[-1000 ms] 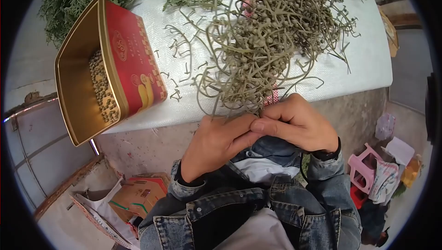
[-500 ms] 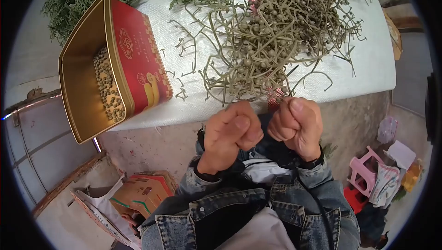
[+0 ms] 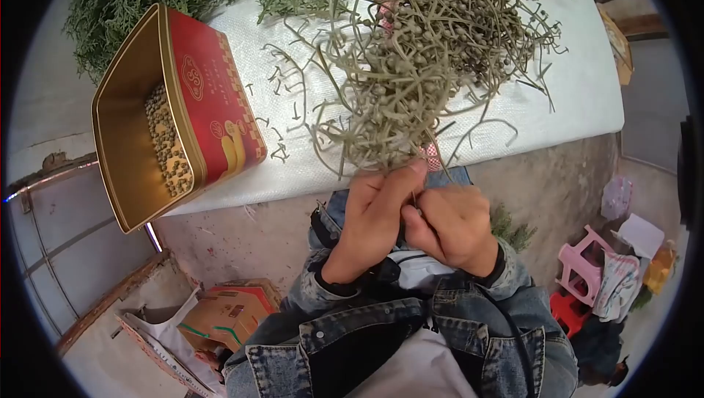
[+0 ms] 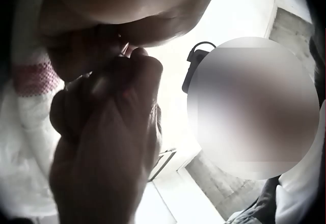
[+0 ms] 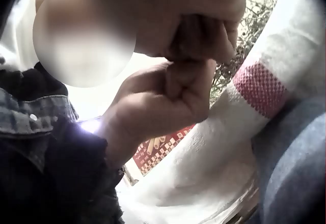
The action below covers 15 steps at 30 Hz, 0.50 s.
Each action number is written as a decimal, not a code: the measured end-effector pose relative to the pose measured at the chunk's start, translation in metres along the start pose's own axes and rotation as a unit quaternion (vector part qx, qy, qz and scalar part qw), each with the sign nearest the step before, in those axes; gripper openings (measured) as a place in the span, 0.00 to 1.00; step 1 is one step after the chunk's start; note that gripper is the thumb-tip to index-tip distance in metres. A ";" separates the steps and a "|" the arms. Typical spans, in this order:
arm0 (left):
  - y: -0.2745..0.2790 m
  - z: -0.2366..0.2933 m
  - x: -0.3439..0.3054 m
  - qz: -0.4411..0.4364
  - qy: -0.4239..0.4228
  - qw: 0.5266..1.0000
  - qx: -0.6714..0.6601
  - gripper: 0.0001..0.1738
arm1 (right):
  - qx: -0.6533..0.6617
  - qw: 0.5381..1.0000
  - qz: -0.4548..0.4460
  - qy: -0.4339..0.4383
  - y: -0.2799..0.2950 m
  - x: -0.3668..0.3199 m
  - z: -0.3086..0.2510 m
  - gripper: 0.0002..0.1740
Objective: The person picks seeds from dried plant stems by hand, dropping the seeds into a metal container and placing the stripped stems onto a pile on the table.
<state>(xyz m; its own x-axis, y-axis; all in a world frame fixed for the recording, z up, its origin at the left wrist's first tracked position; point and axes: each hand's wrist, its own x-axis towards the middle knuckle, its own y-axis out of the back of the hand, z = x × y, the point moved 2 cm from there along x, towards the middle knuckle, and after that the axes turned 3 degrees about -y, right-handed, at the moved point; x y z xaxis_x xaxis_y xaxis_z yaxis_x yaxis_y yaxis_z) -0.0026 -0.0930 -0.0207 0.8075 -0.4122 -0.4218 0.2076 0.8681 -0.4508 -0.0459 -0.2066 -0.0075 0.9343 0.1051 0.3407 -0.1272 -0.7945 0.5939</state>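
Both hands meet just in front of the table edge in the head view. The left hand point(image 3: 372, 211) has its thumb pressed along the index finger, pinching a thin dried stem point(image 3: 414, 197). Close against it, the right hand point(image 3: 458, 225) curls its fingers and thumb at the lower end of this stem; most of the stem is hidden by the fingers. Right beyond the fingertips spreads a tangled heap of dried stems with round pods point(image 3: 411, 68). In the right wrist view the left hand point(image 5: 153, 102) shows curled fingers below the right hand point(image 5: 204, 10).
A red and gold tin point(image 3: 213, 97) lies tilted at the left, with small round pods point(image 3: 167, 141) inside. Short stem bits point(image 3: 277, 137) are scattered beside it on the white woven sack point(image 3: 543, 123). Green sprigs point(image 3: 161, 9) lie behind. A pink stool point(image 3: 579, 266) stands on the floor at right.
The hands were together, came apart at half a second ago with fingers curled, and now meet again, with a thin stem between them. The tin stays in place.
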 end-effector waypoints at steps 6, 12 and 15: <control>-0.006 -0.010 -0.002 0.028 0.001 0.992 -0.120 0.20 | 0.045 0.994 0.099 0.031 0.001 -0.002 0.012 0.07; -0.002 -0.012 0.002 -0.017 0.047 0.954 -0.296 0.19 | 0.289 0.954 0.072 0.033 -0.006 -0.016 0.006 0.08; 0.003 -0.007 0.004 -0.022 0.033 0.970 -0.240 0.18 | 0.356 0.933 0.045 -0.031 0.000 -0.012 0.003 0.08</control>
<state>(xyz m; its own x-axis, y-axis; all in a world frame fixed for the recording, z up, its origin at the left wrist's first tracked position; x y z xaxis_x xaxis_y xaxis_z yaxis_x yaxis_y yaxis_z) -0.0028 -0.0935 -0.0293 0.7631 -0.4771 -0.4359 -0.0523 0.6267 -0.7775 -0.0564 -0.2095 -0.0136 0.9505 0.0016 0.3106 0.0269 -0.9967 -0.0771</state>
